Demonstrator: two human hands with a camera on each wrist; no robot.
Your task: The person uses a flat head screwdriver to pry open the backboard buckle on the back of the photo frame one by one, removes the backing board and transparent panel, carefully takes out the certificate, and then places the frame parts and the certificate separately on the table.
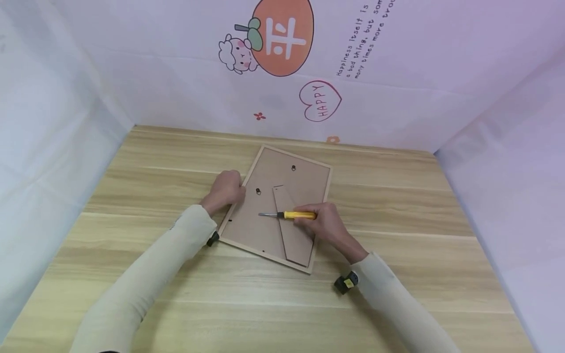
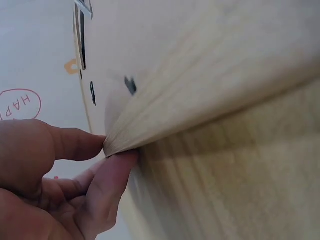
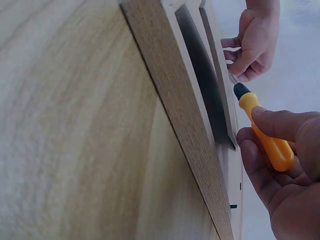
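A wooden picture frame [image 1: 247,245] lies face down and turned at an angle, its brown backing board [image 1: 251,230] upward. My left hand [image 1: 228,189] pinches the frame's left edge; in the left wrist view the thumb lies on top and the fingers beneath. In my right hand [image 1: 324,221] is a screwdriver with a yellow handle [image 3: 270,137] and a black collar, its shaft [image 1: 267,214] pointing left over the backing. Beneath that hand a flat easel stand [image 1: 293,240] lies against the board. Two dark metal fasteners [image 1: 258,191] [image 1: 293,168] show on the backing.
The frame is on a wood-grain table [image 1: 176,289]. White cloth walls [image 1: 176,73] rise behind it and at both sides, with printed drawings and lettering on the back one. Small black tabs [image 1: 263,251] show along the backing's lower and left edges.
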